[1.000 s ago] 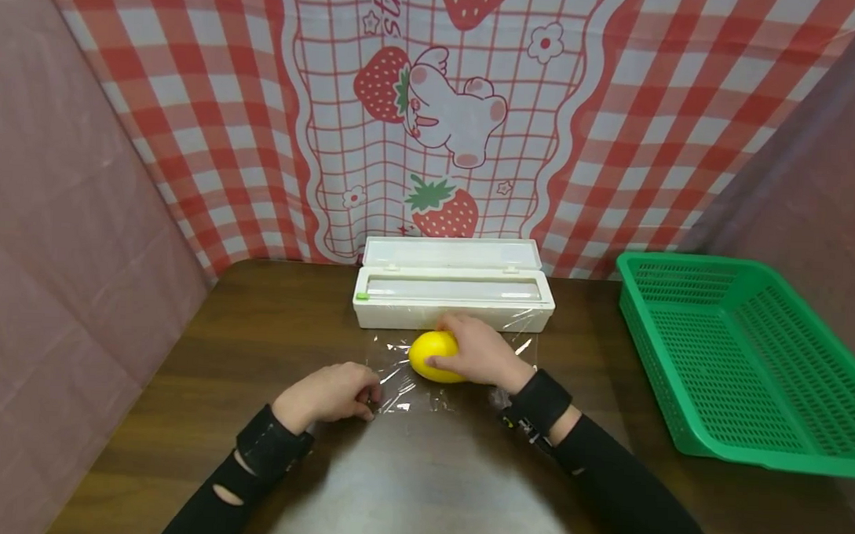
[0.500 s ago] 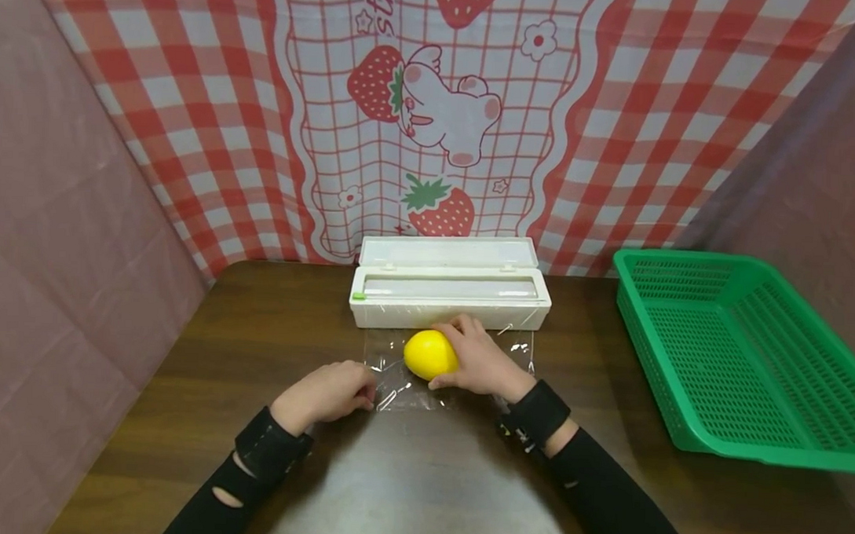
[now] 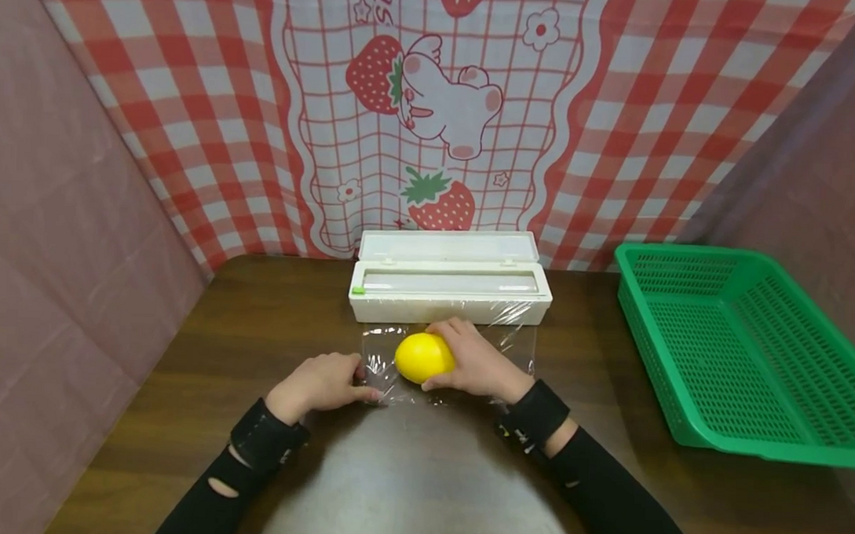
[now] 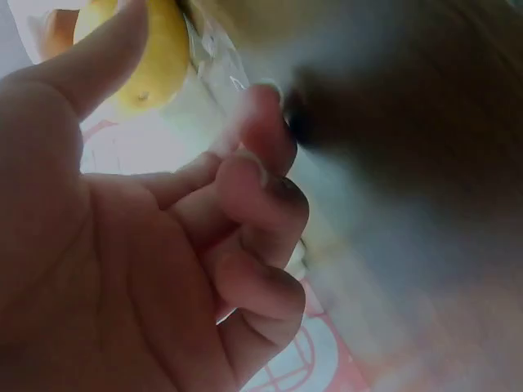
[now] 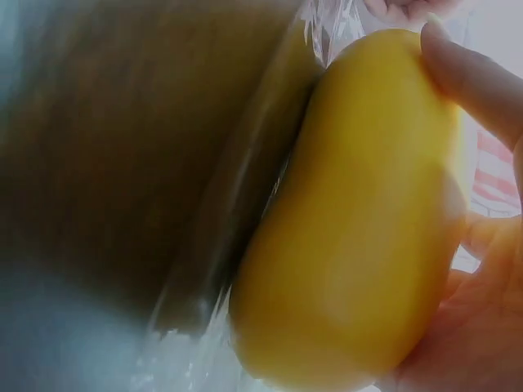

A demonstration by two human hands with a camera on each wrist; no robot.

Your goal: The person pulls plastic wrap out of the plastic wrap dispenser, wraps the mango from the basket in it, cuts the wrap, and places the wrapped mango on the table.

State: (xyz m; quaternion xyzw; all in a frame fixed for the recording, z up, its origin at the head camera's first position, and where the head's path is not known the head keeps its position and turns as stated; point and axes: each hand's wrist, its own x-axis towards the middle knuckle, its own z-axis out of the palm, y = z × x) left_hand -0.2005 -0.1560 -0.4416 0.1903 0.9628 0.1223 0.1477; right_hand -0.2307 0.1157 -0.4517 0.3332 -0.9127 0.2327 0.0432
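Observation:
A smooth yellow oval fruit (image 3: 423,358) lies on a sheet of clear cling film (image 3: 389,344), its exact kind uncertain. My right hand (image 3: 477,359) holds it from the right, thumb on the near side and fingers over the far side. In the right wrist view the fruit (image 5: 351,220) looks long, with film bunched alongside. At the film's left edge is my left hand (image 3: 320,383); its thumb stands apart from loosely bent fingers (image 4: 261,196), and no film shows gripped between them. Behind the fruit, a white cling film dispenser (image 3: 450,309) has its lid up, with film running out over its front.
A green plastic basket (image 3: 739,447) stands at the right of the brown wooden table (image 3: 205,353). A red-and-white checked cloth (image 3: 228,118) hangs behind the table, and pinkish cloths hang at both sides.
The fruit has shifted slightly left across the film along with my right hand. My left thumb has spread away from the fingers, and that hand has moved a little left.

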